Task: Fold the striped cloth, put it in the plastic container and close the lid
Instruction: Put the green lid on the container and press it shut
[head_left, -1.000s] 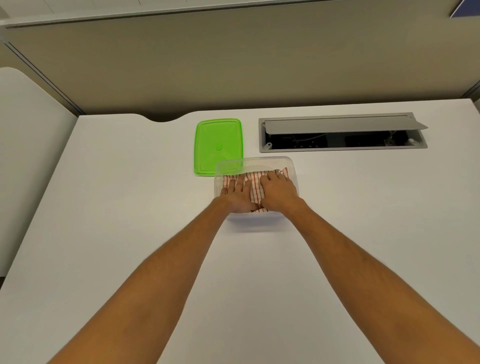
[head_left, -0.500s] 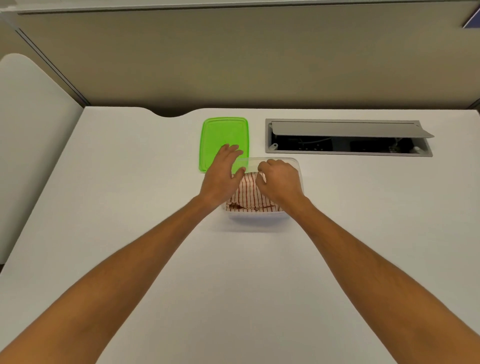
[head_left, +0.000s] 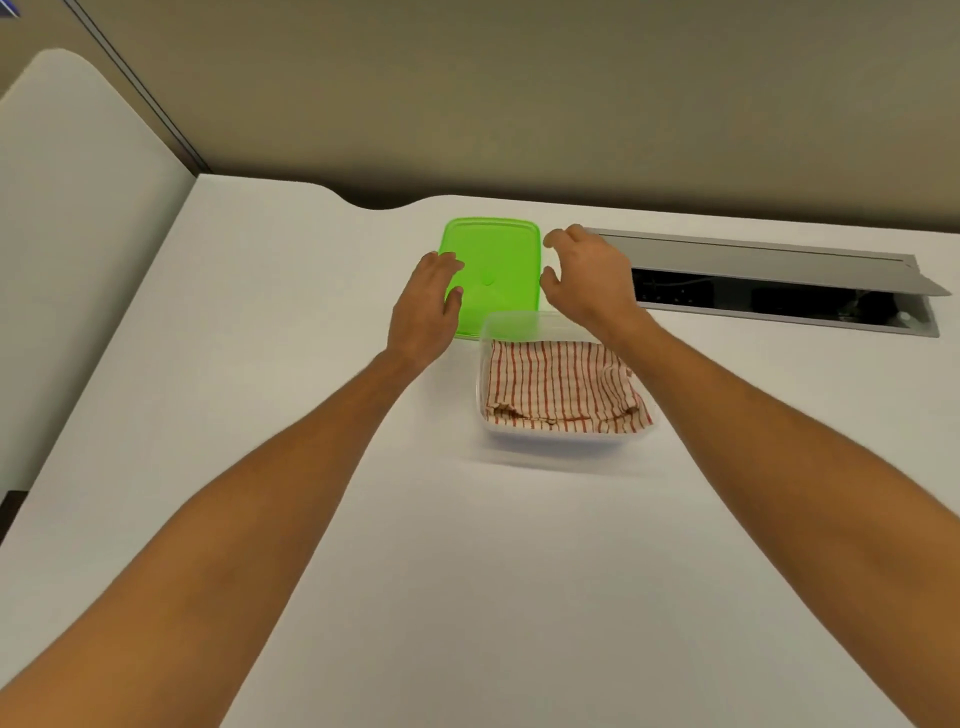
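Head view: striped cloth (head_left: 563, 387), folded, inside clear plastic container (head_left: 561, 441) on white table (head_left: 260, 415). Green lid (head_left: 493, 270) flat just behind container. Left hand (head_left: 423, 306) and right hand (head_left: 587, 278) spread, empty, flanking lid. Cable hatch (head_left: 779, 280) right.

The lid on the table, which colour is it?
The lid is bright green; the head view shows it best.
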